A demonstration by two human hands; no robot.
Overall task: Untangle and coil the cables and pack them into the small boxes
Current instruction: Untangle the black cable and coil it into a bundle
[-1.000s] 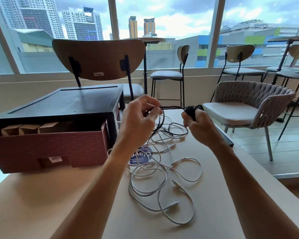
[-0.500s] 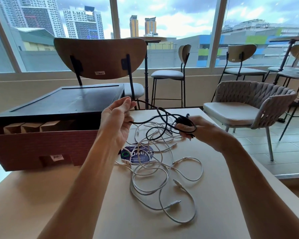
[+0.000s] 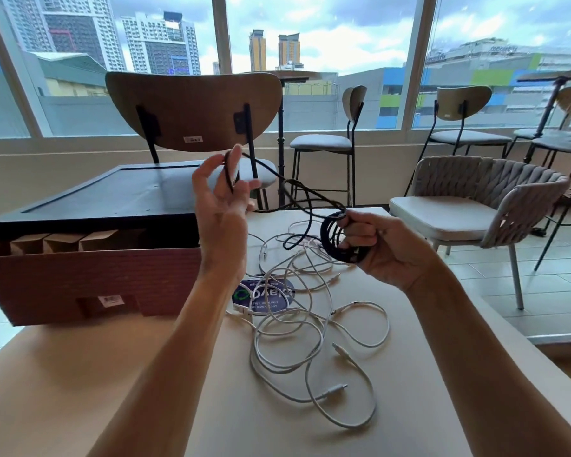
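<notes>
While the right hand (image 3: 384,249) grips the half-wound black cable (image 3: 335,240) coil, left hand (image 3: 223,206) pinches its free run: coiling step, next another loop; white cables (image 3: 310,328) untouched

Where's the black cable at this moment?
In the head view, centre: the black cable is coiled in the right hand, its free end held by the left hand, above the white cables.

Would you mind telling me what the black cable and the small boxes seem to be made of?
The black cable looks matte and flexible, probably rubber or woven sheathing, since it bends into tight loops without shine. The small boxes look like plain brown cardboard, matte, with folded flaps and creased edges.
</notes>
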